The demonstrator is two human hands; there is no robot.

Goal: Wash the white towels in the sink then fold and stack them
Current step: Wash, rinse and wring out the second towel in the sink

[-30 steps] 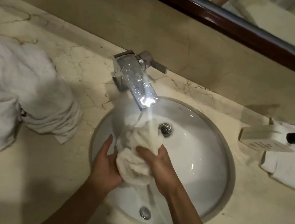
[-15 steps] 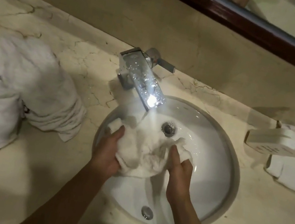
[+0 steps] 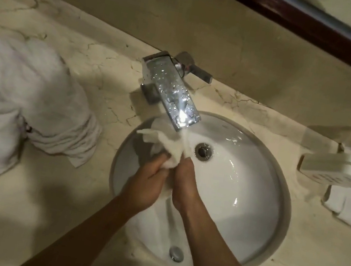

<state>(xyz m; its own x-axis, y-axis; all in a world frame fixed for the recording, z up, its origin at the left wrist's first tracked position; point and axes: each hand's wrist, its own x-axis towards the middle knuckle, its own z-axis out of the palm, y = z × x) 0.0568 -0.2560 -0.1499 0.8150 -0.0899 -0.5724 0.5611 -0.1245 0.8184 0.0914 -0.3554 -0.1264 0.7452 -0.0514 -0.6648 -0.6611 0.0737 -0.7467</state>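
Over the white sink (image 3: 265, 230), the left hand (image 3: 147, 181) and right hand (image 3: 184, 181) squeeze one small white towel (image 3: 167, 145), fingers curled tight round it. Washing is the step now; next comes wringing, I think. Water runs from the faucet (image 3: 172, 92) just above. More towels (image 3: 31, 95) wait left on the table (image 3: 65, 195), with room nearby.

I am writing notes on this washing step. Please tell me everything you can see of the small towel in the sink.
The towel is white, soft cloth, looking wet and crumpled into a bunch. It sits over the left half of the sink, just under the tap, whose water runs onto it. The left hand and right hand grip its lower part between them; its upper folds stick out toward the basin wall.
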